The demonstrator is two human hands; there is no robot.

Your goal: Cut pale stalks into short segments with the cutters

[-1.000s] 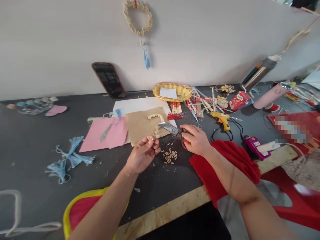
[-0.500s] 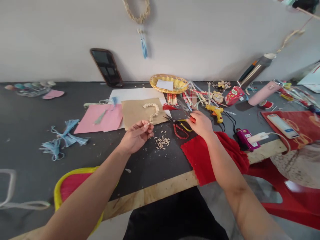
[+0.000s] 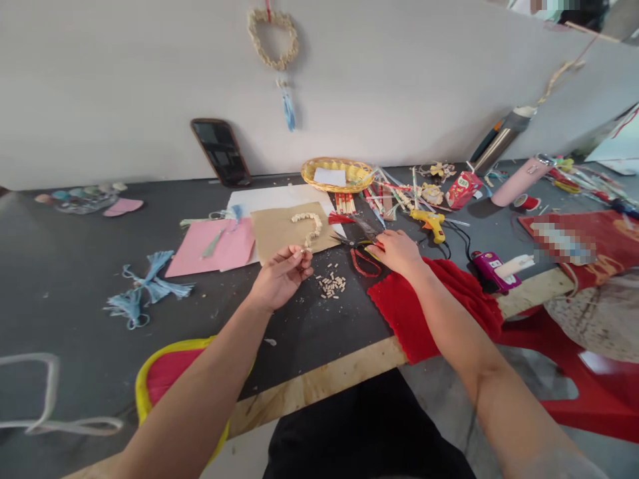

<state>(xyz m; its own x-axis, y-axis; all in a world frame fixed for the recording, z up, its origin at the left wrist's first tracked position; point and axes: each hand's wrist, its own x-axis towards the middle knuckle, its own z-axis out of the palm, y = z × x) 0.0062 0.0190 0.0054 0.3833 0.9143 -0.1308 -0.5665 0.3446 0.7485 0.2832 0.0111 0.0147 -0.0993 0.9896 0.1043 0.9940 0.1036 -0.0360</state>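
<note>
My left hand [image 3: 283, 274] pinches the near end of a curved strand of small cream pieces [image 3: 315, 229]. The strand's far part curls over a sheet of brown paper [image 3: 272, 223]. Just right of those fingers lies a pile of small pale tube-like pieces [image 3: 332, 286]. My right hand [image 3: 399, 253] rests low over the table with its fingers curled around a red-handled tool [image 3: 379, 245], mostly covered by the hand. Beside it lie scissors with dark blades and red and yellow handles [image 3: 365, 264], partly under my thumb.
Blue tassels [image 3: 154, 279] and pink paper [image 3: 212, 246] lie left. Behind are a wicker basket [image 3: 337, 166] and a leaning phone [image 3: 219, 153]. To the right are a yellow glue gun [image 3: 429, 225], a red cloth [image 3: 434, 313], a purple power adapter [image 3: 494, 271] and a pink bottle [image 3: 522, 179].
My head view has shifted, so the scene sits slightly further right on the left side and lower. My right hand has come down and nearer the scissors. My left hand still pinches the strand.
</note>
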